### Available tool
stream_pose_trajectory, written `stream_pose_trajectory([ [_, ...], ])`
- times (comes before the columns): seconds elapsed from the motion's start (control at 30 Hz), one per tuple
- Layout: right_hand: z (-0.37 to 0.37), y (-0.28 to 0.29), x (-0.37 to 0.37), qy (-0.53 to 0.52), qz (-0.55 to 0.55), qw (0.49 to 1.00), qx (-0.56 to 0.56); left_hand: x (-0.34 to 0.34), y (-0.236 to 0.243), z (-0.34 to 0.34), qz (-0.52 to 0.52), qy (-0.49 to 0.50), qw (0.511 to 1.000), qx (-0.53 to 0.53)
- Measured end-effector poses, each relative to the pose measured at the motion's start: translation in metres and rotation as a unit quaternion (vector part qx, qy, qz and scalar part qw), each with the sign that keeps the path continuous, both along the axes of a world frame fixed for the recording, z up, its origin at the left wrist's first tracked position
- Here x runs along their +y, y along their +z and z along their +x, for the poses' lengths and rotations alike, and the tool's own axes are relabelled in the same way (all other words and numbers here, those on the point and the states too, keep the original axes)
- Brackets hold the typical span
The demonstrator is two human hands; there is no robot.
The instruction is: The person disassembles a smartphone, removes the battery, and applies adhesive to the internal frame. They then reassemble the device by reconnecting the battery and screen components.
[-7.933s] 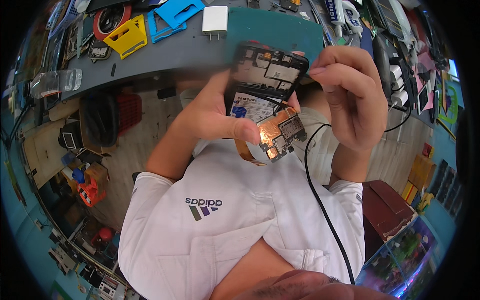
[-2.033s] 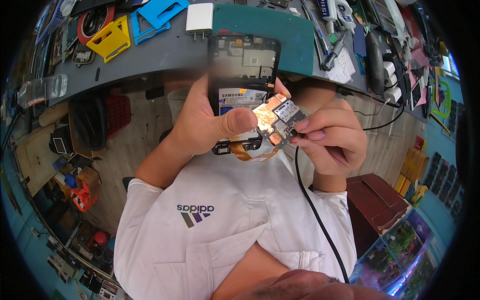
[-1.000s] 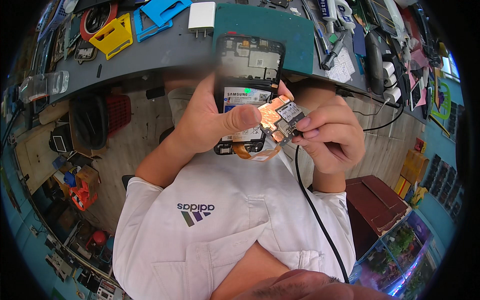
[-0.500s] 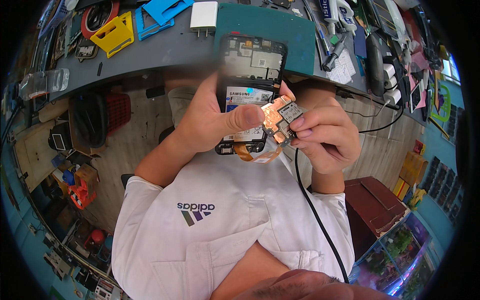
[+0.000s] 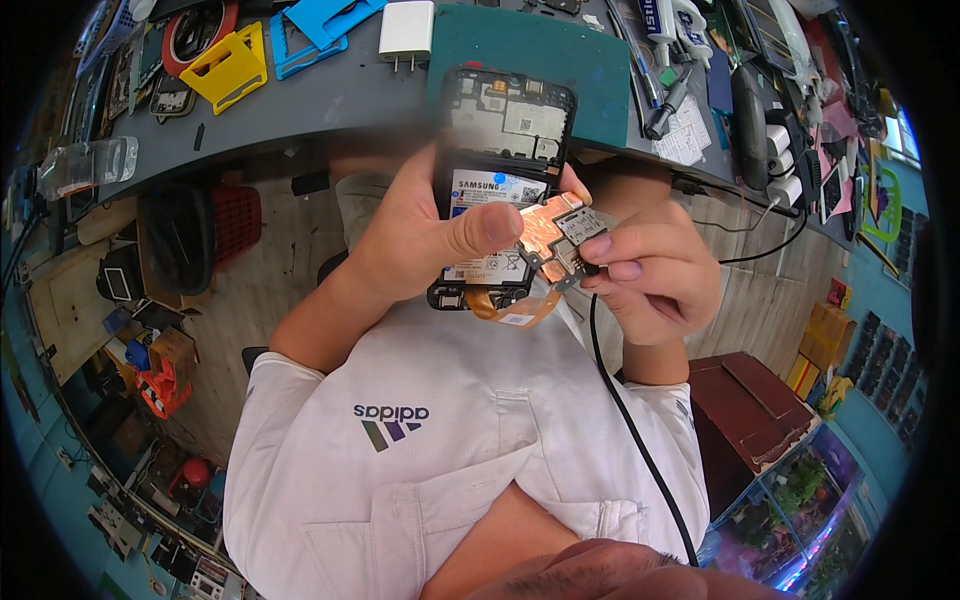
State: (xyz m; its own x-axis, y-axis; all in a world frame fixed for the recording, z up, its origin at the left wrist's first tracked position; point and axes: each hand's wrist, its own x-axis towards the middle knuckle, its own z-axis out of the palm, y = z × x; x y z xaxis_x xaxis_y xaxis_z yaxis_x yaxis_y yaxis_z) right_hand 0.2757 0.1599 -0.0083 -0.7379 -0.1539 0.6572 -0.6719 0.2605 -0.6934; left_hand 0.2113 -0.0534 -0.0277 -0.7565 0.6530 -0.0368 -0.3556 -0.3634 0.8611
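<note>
My left hand (image 5: 420, 235) is wrapped round an opened phone (image 5: 521, 124), back side up, with its inner frame and labelled battery (image 5: 490, 268) bare. Its thumb reaches over the battery to the left edge of a small copper-coloured circuit board (image 5: 543, 232). An orange flex cable (image 5: 540, 308) loops below the board at the phone's lower end. My right hand (image 5: 660, 265) pinches the board's right edge, where something small and dark shows at the fingertips. A black cable (image 5: 625, 415) runs down from beneath this hand; whether the fingers hold it is hidden.
The grey desk (image 5: 290, 125) carries a teal mat (image 5: 600, 85), a white charger (image 5: 406, 30), yellow (image 5: 228, 68) and blue plastic holders (image 5: 320, 25). Pens and a tube lie right of the mat. A clear bottle (image 5: 90, 165) lies at the left edge. White plugs (image 5: 785, 170) sit at right.
The circuit board and my left thumb have shifted very slightly left. Both hands keep the same grips, and the phone has hardly moved.
</note>
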Motion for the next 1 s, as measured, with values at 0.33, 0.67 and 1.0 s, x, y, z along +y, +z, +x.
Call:
stream_pose_trajectory([
  [0.33, 0.008, -0.013, -0.005, -0.093, 0.117, 0.973, 0.177, -0.001, 0.000, 0.003, 0.006, -0.005, 1.000, -0.027],
  [0.67, 0.015, -0.014, -0.005, -0.117, 0.157, 0.956, 0.219, 0.002, -0.002, 0.004, 0.035, -0.029, 0.998, -0.047],
  [1.0, 0.018, -0.011, -0.004, -0.119, 0.144, 0.969, 0.164, 0.003, -0.006, 0.007, 0.034, -0.002, 0.999, -0.035],
])
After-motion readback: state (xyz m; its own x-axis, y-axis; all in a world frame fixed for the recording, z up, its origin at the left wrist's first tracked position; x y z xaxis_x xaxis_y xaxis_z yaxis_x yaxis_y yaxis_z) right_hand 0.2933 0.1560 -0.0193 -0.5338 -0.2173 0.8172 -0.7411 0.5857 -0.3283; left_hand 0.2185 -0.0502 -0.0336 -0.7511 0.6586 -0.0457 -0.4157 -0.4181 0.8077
